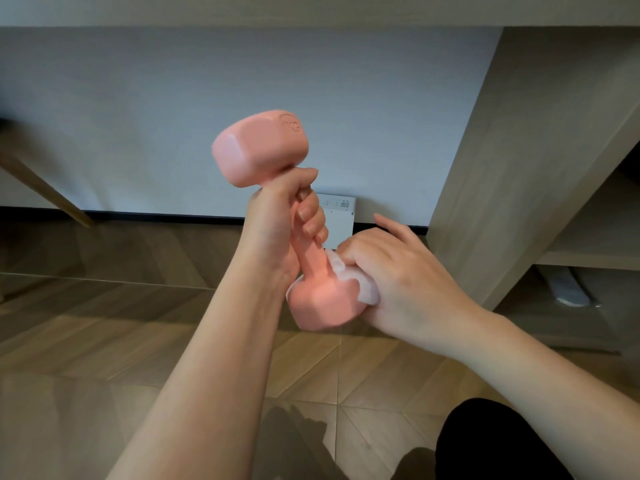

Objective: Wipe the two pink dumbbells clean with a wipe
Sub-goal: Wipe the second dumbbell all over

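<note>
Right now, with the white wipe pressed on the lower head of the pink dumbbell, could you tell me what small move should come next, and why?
Probably slide the crumpled white wipe round the lower head of the pink rubber-coated dumbbell. The right hand presses it only against that head's right side, so its front face is uncovered. The left hand grips the handle, holding it nearly upright.

A wooden floor was laid in angled planks of light and darker brown, with a glossy finish in which reflections could be seen. A dark skirting ran along its far edge at the foot of a grey wall. A white box was stood on the floor against that wall. At the left, a slanted wooden leg was set down on the planks. At the right, a beige shelf unit rose from the floor, and a grey and white item, too blurred to identify, lay in its low recess.
</note>
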Demonstrator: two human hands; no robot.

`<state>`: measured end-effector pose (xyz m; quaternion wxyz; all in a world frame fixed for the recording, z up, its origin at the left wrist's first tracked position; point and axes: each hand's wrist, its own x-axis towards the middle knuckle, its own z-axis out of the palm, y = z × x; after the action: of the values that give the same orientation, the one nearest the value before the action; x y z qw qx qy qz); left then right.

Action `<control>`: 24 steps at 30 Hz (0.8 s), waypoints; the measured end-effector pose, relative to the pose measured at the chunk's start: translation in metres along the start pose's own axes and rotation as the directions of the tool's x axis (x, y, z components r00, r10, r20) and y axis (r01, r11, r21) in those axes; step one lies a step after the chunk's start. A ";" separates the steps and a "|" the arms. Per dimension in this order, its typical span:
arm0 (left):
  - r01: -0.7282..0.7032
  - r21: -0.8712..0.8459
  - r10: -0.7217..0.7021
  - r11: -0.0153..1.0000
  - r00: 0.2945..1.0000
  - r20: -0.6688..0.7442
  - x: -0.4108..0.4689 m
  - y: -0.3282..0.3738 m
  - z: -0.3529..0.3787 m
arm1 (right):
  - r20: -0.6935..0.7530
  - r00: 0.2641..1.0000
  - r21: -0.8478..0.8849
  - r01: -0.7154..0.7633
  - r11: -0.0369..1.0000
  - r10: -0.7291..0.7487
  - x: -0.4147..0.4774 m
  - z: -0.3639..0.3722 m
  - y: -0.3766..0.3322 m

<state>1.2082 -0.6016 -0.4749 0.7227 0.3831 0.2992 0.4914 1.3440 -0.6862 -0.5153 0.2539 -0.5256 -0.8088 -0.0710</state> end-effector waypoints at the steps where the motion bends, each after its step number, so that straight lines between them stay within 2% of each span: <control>1: -0.002 0.009 0.002 1.000 1.000 0.003 0.000 0.000 0.001 | -0.019 1.000 0.007 0.009 1.000 -0.009 0.000 0.000 0.000; 5: 0.001 0.032 0.000 0.999 0.999 -0.045 0.003 -0.005 0.007 | -0.073 0.997 0.045 0.041 0.998 -0.038 -0.009 0.004 0.003; 7: 0.003 0.025 -0.001 1.000 0.995 -0.099 0.005 -0.008 0.008 | -0.034 0.999 0.067 0.005 0.998 -0.003 -0.011 0.005 0.004; 9: 0.021 0.010 -0.020 1.000 0.995 -0.101 0.005 -0.009 0.008 | 0.004 0.999 0.165 -0.033 0.986 0.033 -0.013 0.004 0.007; 11: 0.060 -0.022 -0.060 0.998 0.998 -0.009 0.003 -0.009 0.007 | 0.060 0.993 0.392 -0.122 0.912 0.107 -0.017 -0.002 0.011; 13: 0.113 -0.079 -0.103 0.990 0.988 0.116 -0.003 -0.010 0.004 | 0.137 0.973 0.573 -0.232 0.786 0.187 -0.022 -0.005 0.017; 16: 0.176 -0.113 -0.155 0.978 0.973 0.171 -0.015 -0.020 -0.003 | 0.212 0.958 0.682 -0.287 0.673 0.193 -0.031 0.004 0.027; 20: 0.164 -0.139 -0.175 0.977 0.982 -0.076 -0.031 -0.047 -0.018 | 0.243 0.962 0.683 -0.261 0.682 0.124 -0.050 0.032 0.019; 24: 0.192 -0.119 -0.217 0.974 0.939 -0.268 -0.044 -0.067 -0.038 | 0.147 0.989 0.645 -0.112 0.756 0.020 -0.066 0.053 0.001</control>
<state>1.1949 -0.6480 -0.5497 0.7370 0.2434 0.4137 0.4758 1.3480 -0.7199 -0.5928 0.3694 -0.4363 -0.7788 0.2583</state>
